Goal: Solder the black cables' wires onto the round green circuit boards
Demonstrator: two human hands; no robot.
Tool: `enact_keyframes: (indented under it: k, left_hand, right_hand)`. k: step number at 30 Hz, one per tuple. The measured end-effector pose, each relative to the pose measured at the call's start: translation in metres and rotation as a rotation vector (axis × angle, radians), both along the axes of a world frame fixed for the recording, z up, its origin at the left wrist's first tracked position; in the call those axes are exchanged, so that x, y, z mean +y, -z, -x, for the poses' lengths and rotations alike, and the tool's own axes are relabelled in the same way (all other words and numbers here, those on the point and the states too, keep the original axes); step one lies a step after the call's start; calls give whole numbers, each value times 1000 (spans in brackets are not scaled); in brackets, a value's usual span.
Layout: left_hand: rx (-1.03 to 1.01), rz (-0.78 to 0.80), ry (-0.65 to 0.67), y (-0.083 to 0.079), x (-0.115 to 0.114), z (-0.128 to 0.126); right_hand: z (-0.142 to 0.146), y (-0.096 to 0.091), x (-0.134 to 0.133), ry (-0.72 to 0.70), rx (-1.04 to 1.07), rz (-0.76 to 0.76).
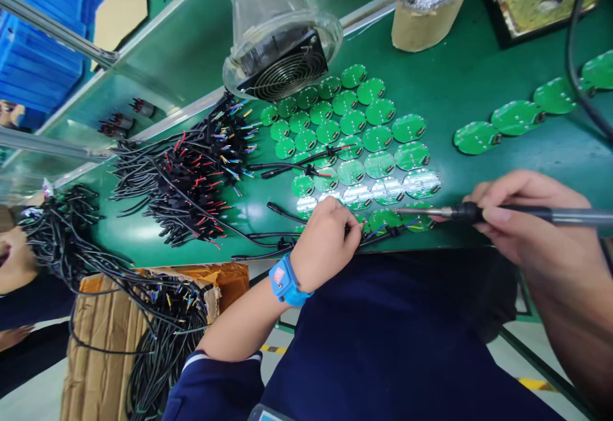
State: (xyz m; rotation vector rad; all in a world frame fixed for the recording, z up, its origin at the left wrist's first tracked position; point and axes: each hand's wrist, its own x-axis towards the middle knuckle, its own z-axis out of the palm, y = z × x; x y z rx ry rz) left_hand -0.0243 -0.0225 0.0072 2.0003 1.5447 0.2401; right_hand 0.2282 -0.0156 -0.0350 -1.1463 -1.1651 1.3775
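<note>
Left hand [324,242], blue wrist strap [286,280] on its wrist: fingertips [352,226] pressed together, pinching a black cable's coloured leads [378,234] at 9 o'clock on a round green circuit board [385,220]; right hand [531,220] fingers [495,215] wrap a soldering iron [472,212], tip at the board's 2 o'clock.

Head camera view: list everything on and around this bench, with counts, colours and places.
Round circuit boards: about thirty, green, some silvery, clustered mid-bench.
Row of circuit boards: four, green, far right.
Wire harnesses: one heap, black with red, blue and yellow tips, left of the boards.
Fan in clear housing: one, top centre.
Paper-wrapped cup of silvery scraps: one, tan, top.
Cable bundle: one, black, over a cardboard box, lower left.
Plastic crates: blue, top left.
Soldering iron: one, black handle, right.
Wrist strap: one, blue, left wrist.
Left hand: fingertips at the boards.
Right hand: gripping the iron.
</note>
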Motion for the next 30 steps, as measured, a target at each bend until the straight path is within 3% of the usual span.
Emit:
enact_keyframes:
  k: [8, 10, 14, 19, 22, 25, 30]
  left_hand:
    - [-76, -77, 20, 1, 1, 9]
    - [-39, -209, 36, -1, 12, 19]
    - [234, -569, 91, 4, 48, 46]
    - [311, -618, 335, 9, 79, 71]
    - [195, -670, 364, -2, 71, 67]
    - [44, -677, 281, -14, 44, 43]
    - [-76, -283, 234, -5, 9, -12]
  right_hand:
    - [1, 3, -6, 15, -39, -70]
    - [3, -1, -4, 9, -70, -90]
    - [6, -5, -2, 4, -86, -123]
    - [4, 0, -6, 21, -74, -131]
    - [2, 1, -8, 26, -108, -142]
    - [1, 1, -8, 31, -111, -138]
    - [0, 5, -6, 12, -45, -110]
